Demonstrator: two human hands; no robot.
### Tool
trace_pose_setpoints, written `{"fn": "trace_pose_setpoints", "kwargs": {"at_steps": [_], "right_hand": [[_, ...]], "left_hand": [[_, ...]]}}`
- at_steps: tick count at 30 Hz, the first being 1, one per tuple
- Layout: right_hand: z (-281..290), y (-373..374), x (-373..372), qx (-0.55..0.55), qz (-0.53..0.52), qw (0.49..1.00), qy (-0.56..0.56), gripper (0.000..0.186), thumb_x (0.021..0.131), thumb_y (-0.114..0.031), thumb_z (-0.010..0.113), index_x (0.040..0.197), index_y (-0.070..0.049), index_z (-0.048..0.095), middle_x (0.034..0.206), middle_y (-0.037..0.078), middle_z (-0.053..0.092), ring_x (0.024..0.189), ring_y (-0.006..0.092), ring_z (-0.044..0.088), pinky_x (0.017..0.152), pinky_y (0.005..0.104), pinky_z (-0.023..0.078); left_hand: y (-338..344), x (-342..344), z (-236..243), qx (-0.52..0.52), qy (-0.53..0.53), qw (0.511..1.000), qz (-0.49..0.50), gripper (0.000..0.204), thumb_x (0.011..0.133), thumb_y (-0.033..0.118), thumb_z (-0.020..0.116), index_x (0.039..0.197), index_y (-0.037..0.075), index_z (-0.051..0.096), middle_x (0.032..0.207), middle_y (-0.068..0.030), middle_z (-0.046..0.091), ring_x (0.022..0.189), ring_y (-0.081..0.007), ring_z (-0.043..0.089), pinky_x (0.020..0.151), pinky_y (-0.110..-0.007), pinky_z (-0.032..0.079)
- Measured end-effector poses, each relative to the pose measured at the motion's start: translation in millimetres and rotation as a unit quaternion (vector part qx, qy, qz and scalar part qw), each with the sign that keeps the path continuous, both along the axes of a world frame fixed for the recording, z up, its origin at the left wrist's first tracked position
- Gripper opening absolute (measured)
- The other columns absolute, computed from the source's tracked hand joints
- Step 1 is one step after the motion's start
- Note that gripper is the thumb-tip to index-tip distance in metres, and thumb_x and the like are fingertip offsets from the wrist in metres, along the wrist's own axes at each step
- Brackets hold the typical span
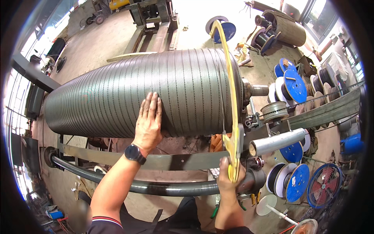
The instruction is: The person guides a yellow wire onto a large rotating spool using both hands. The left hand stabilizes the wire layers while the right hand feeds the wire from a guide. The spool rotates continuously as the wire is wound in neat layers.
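A large horizontal drum (pixel 128 82), wound closely with dark metal wire, spans the middle of the view. My left hand (pixel 150 121) lies flat on its near side, fingers stretched out and close together, holding nothing. A dark watch sits on that wrist. My right hand (pixel 230 177) is wrapped round the handle of a yellow hacksaw (pixel 233 93) at the drum's right end. The saw's bowed frame reaches up and away over the drum, and its thin blade runs along the drum's surface. Whether the blade cuts into the wire cannot be made out.
Below the drum run a flat metal beam (pixel 175 161) and a black pipe (pixel 171 188). A silver tube (pixel 276 142) and a pulley (pixel 274 112) stand right of the saw. Blue-sided spools (pixel 295 86) and a fan (pixel 324 185) fill the right. Forklift forks (pixel 159 38) lie beyond the drum.
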State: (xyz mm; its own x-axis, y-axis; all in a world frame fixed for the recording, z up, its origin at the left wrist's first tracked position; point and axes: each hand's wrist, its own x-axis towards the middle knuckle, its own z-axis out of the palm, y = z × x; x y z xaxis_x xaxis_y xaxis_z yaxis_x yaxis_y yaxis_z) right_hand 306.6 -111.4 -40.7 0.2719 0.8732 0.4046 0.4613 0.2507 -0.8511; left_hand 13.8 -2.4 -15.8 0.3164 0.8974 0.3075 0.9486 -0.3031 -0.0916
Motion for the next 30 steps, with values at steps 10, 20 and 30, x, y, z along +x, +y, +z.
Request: {"fn": "trace_pose_setpoints", "kwargs": {"at_steps": [10,20,30], "right_hand": [[18.5,29.5,-12.7,-0.006,0.009,1.000,0.024,0.009,0.093,-0.004,0.071,0.092,0.004,0.066,0.072,0.013,0.063,0.058,0.0266,0.061,0.057,0.0378,0.050],[5.5,13.5,-5.6,-0.033,-0.048,0.997,0.047,0.018,0.098,-0.008,0.066,0.084,0.003,0.065,0.069,0.010,0.065,0.060,0.0205,0.063,0.059,0.0341,0.050],[8.0,-27.7,5.3,-0.054,-0.017,0.998,0.001,0.011,0.090,-0.008,0.073,0.091,0.001,0.066,0.068,0.013,0.062,0.055,0.0317,0.064,0.057,0.0403,0.051]], "left_hand": [[2.0,-0.7,-1.7,-0.010,-0.030,0.999,-0.010,0.097,0.069,-0.002,0.075,0.156,-0.014,0.033,0.166,-0.0300,0.030,0.158,-0.0478,0.026,0.130,-0.056,0.023],[4.2,1.0,5.8,-0.010,-0.051,0.998,-0.023,0.095,0.069,-0.001,0.076,0.154,-0.015,0.036,0.167,-0.0308,0.029,0.158,-0.0463,0.025,0.131,-0.054,0.022],[0.2,-4.1,5.2,-0.017,-0.024,1.000,-0.009,0.116,0.061,0.013,0.092,0.157,-0.012,0.033,0.169,-0.0283,0.028,0.160,-0.0438,0.023,0.132,-0.054,0.020]]}}
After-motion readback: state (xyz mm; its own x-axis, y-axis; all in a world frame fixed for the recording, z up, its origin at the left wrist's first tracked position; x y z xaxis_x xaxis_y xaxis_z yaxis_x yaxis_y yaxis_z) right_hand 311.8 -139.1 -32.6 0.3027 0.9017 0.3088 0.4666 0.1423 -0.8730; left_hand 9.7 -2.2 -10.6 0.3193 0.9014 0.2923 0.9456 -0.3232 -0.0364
